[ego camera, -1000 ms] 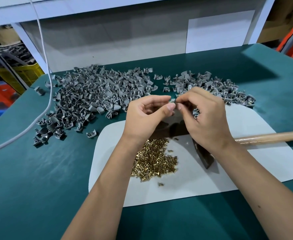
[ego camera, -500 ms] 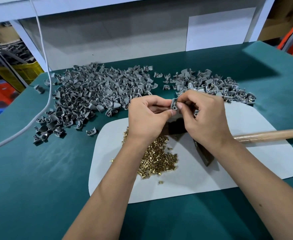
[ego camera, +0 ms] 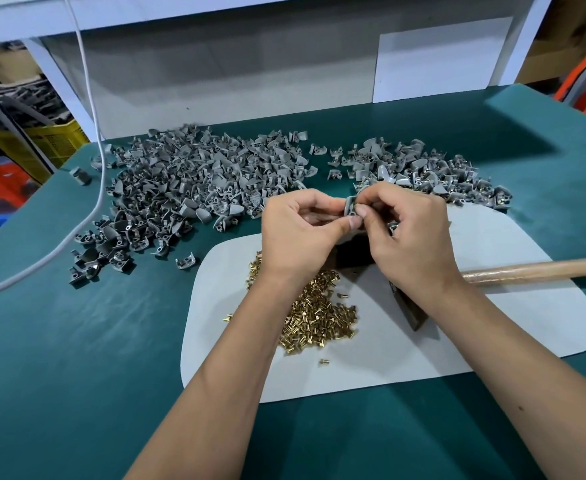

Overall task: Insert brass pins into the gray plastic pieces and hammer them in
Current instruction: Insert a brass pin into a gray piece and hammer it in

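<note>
Two hands meet above the far edge of a white mat (ego camera: pixel 492 341) on a green worktop (ego camera: pixel 76 375). The left hand (ego camera: pixel 302 233) pinches a gray plastic piece (ego camera: pixel 351 207) between thumb and fingers; the right hand (ego camera: pixel 409 233) pinches the same piece from the other side, fingertips pressed at its upper edge, where a glint of brass shows. Whether a pin is already seated in the piece cannot be told. A heap of brass pins (ego camera: pixel 315 313) lies on the mat, near and partly beneath the left wrist, with a few strays beside it. A hammer lies on the mat under the right hand: its dark head (ego camera: pixel 407 306) points near, and its wooden handle (ego camera: pixel 544 270) runs off to the right. A large pile of gray pieces (ego camera: pixel 187 188) covers the worktop far left; a smaller pile (ego camera: pixel 433 174), some showing brass, lies far right. A white cable (ego camera: pixel 94 168) crosses the left side. No legible writing or brand marks appear.
</note>
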